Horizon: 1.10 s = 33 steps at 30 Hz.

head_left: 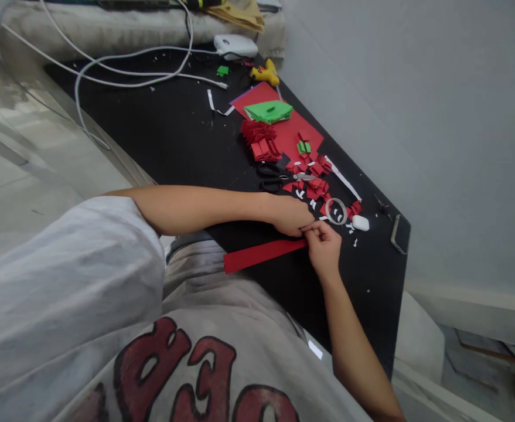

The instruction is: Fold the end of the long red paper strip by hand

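A long red paper strip [263, 256] slants across the table's near edge, its left end sticking out toward my body. My right hand [325, 246] pinches its far right end between thumb and fingers. Meeting it there, my left hand [294, 215] is closed at the same end of the strip, its fingertips mostly hidden. Just beyond my hands lie a roll of clear tape [336, 211], small folded red paper pieces [317, 189] and white paper scraps [313, 204]. Black-handled scissors [279, 177] rest past my left wrist.
Farther back are a red sheet [296, 129], folded green paper [268, 111], a red folded stack [261, 142] and a yellow glue gun [265, 73]. White cables [129, 82] loop across the far left. A phone [400, 234] and white case [360, 223] lie right. A wall [415, 117] borders the table.
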Motion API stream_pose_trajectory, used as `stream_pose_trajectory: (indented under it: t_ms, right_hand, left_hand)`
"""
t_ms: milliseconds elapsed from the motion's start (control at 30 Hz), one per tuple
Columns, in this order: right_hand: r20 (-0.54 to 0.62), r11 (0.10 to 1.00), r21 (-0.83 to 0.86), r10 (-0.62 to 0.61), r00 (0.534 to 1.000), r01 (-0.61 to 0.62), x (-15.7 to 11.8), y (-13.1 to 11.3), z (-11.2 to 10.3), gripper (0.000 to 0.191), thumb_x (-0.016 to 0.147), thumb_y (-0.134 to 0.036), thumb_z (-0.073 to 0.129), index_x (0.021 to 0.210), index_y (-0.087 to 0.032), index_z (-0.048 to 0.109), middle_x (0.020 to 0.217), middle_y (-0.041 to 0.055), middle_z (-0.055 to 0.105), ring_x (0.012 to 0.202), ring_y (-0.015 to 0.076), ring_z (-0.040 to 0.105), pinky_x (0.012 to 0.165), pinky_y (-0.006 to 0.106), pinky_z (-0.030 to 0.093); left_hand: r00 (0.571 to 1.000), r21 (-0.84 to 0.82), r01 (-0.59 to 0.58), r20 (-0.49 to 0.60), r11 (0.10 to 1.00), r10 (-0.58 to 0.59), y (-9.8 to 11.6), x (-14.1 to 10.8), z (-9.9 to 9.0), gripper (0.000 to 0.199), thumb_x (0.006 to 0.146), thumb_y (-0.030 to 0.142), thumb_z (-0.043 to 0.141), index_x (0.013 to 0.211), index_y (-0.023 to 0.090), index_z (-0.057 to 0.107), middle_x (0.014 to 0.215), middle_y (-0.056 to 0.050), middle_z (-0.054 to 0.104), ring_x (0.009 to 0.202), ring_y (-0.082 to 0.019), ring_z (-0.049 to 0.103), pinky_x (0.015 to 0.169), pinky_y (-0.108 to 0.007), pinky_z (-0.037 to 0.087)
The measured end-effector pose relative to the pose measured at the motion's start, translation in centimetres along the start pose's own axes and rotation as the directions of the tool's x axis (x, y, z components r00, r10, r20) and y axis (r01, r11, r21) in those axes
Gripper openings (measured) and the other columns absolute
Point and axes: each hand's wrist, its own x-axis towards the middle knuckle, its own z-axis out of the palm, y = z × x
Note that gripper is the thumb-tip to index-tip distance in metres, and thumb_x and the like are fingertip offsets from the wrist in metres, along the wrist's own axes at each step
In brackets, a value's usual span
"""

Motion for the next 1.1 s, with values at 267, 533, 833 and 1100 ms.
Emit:
stream_pose_trajectory:
  t_ms: [267,533,833,1100]
  right_hand:
    - [-0.013,0.999,-0.022,-0.024,1.0,0.024,0.1,0.0,0.0,0.013,0.077,-0.029,0.06,0.07,-0.021,0.068,0.052,-0.008,0.037,0.051,0.0099,0.033,0.054,0.025,0.031]
    - [-0.01,1.0,0.001,-0.006,1.0,0.006,0.0,0.1,0.0,0.013,0.078,-0.029,0.061,0.071,-0.021,0.068,0.051,-0.0082,0.035,0.051,0.01,0.032,0.054,0.026,0.03]
    - [-0.024,1.0,-0.011,0.004,1.0,-0.004,0.0,0.1,0.0,0.012,0.078,-0.029,0.062,0.07,-0.021,0.068,0.052,-0.0073,0.037,0.051,0.0098,0.032,0.053,0.026,0.028]
    - [-0.023,1.0,-0.008,-0.016,1.0,0.016,-0.2,0.1,-0.2,0.011,0.08,-0.023,0.061,0.073,-0.02,0.07,0.053,-0.0052,0.04,0.053,0.0093,0.032,0.055,0.029,0.026]
  left_hand:
    - [1.0,0.006,-0.009,-0.004,1.0,0.009,0.0,0.0,-0.1,0.024,0.094,0.029,0.063,0.109,0.017,0.078,0.102,-0.014,0.077,0.086,-0.025,0.071,0.076,-0.033,0.05]
    - [0.999,-0.038,-0.007,-0.033,0.999,0.005,-0.3,0.4,0.6,0.021,0.089,0.028,0.067,0.103,0.019,0.078,0.099,-0.013,0.077,0.089,-0.026,0.07,0.078,-0.034,0.051]
    - [0.999,-0.05,-0.009,-0.043,0.999,0.006,-0.6,0.9,1.2,0.019,0.089,0.027,0.066,0.1,0.019,0.079,0.1,-0.015,0.077,0.088,-0.027,0.068,0.08,-0.037,0.049]
    - [0.999,-0.028,-0.034,-0.026,0.999,0.034,-0.2,0.4,0.8,0.023,0.093,0.024,0.062,0.108,0.013,0.076,0.109,-0.018,0.075,0.088,-0.027,0.065,0.074,-0.035,0.042]
